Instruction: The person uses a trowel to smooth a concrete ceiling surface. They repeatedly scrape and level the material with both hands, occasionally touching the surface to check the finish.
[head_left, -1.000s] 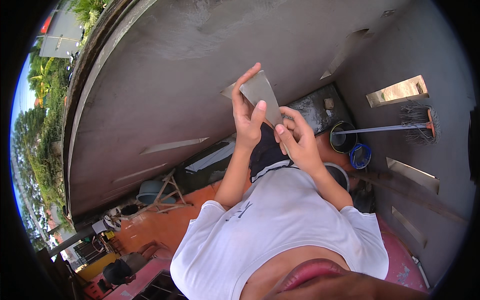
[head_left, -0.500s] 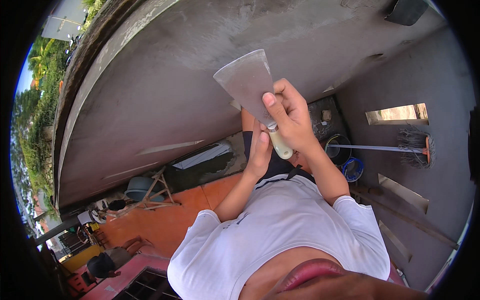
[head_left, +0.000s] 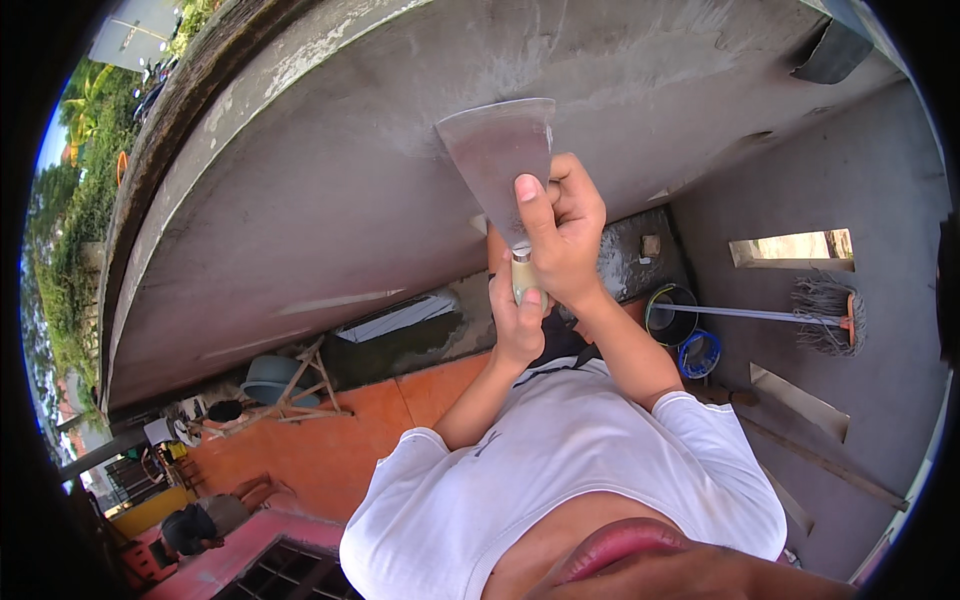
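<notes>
I hold a wide putty knife (head_left: 489,146) upright, its metal blade pointing away from me toward the grey plastered wall (head_left: 300,190). My right hand (head_left: 566,231) is closed on the blade, thumb pressed on its face near the right edge. Just below it, my left hand (head_left: 518,318) has its fingers wrapped round the pale handle (head_left: 526,276). Whether the blade touches the wall behind it I cannot tell.
At right, a mop (head_left: 828,318) lies across a black bucket (head_left: 672,328), beside a blue pail (head_left: 700,354) and a wall with slots. Lower left are an orange floor (head_left: 350,450), a grey basin (head_left: 267,386), a wooden stand and a crouching person (head_left: 200,520).
My left hand has come down from the blade onto the handle and closed round it. My right hand has moved up from the handle to the blade, and the knife now stands more upright.
</notes>
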